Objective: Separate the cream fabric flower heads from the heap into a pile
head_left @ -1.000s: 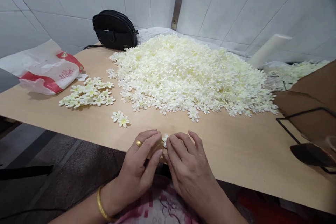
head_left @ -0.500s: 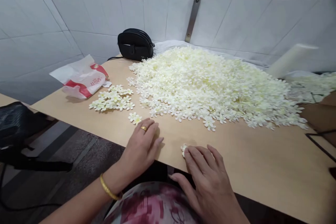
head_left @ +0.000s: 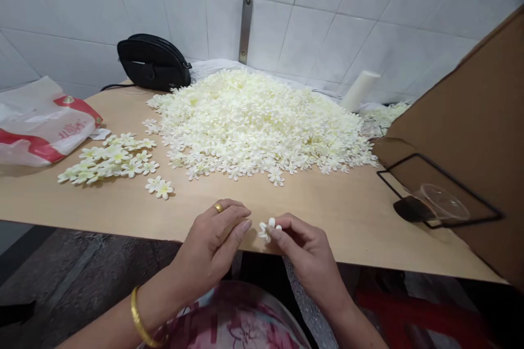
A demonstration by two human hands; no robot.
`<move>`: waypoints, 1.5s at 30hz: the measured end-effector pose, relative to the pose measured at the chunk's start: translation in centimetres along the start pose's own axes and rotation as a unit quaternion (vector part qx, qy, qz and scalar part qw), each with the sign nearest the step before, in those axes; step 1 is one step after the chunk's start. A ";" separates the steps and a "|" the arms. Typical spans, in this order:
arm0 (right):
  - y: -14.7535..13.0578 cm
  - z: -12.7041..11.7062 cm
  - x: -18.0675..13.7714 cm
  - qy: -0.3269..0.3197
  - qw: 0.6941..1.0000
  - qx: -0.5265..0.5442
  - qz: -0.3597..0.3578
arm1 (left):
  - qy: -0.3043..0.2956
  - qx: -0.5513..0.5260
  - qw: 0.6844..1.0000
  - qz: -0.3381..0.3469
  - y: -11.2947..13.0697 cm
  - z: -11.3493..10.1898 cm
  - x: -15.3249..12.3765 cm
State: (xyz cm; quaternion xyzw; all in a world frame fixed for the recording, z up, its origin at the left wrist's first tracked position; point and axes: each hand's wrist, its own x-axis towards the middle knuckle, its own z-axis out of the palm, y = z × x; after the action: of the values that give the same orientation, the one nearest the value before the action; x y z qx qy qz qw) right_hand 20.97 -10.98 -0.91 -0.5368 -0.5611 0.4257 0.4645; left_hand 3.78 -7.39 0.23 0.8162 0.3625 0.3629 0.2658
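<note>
A small cream fabric flower (head_left: 267, 229) is pinched in the fingertips of my right hand (head_left: 303, 251) at the near edge of the wooden table (head_left: 327, 218). My left hand (head_left: 213, 240), with a gold ring and a gold bangle, rests beside it, fingers curled loosely and reaching toward the flower, holding nothing. A big heap of the same flowers (head_left: 254, 120) fills the table's middle. A small flat cluster of flowers (head_left: 108, 158) lies at the left, with two loose flowers (head_left: 160, 187) nearer to me.
A black pouch (head_left: 152, 62) sits by the tiled wall. At the far left lies a red and white plastic bag (head_left: 45, 125). A cardboard box (head_left: 470, 136) with a black wire frame (head_left: 434, 191) and a clear plastic cup (head_left: 444, 204) stands at the right. A white roll (head_left: 360, 90) lies behind the heap.
My right hand has gone from lying flat on the flower to pinching it and lifting it off the table. My left hand came back beside it. The camera swung right.
</note>
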 end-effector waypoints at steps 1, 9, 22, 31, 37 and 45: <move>-0.2 -0.1 0.7 0.005 0.998 0.047 0.032 | -0.002 0.008 1.000 0.010 0.2 0.1 0.4; -2.0 -0.6 6.3 0.013 0.981 0.185 0.061 | 0.039 0.210 0.945 0.246 -1.6 1.0 5.0; -2.9 -2.3 12.3 -0.081 0.992 0.090 -0.029 | -0.030 -0.403 0.897 -0.177 -3.4 0.0 11.0; -1.2 -1.5 12.6 -0.085 0.982 0.171 -0.006 | -0.012 -0.387 0.902 -0.190 -4.1 -0.1 11.0; -0.7 -2.0 13.0 -0.109 0.976 0.190 0.009 | -0.038 -0.390 0.899 -0.194 -4.1 -0.4 11.2; -1.4 0.4 12.0 0.037 0.992 -0.098 -0.075 | 0.064 -0.178 0.973 -0.133 -4.4 0.9 10.1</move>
State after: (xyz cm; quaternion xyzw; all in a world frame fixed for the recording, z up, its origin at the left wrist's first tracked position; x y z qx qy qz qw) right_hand 20.36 0.93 1.13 -0.5516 -0.6211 0.3125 0.4608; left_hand 7.53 3.01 0.73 0.6755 0.4137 0.4347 0.4285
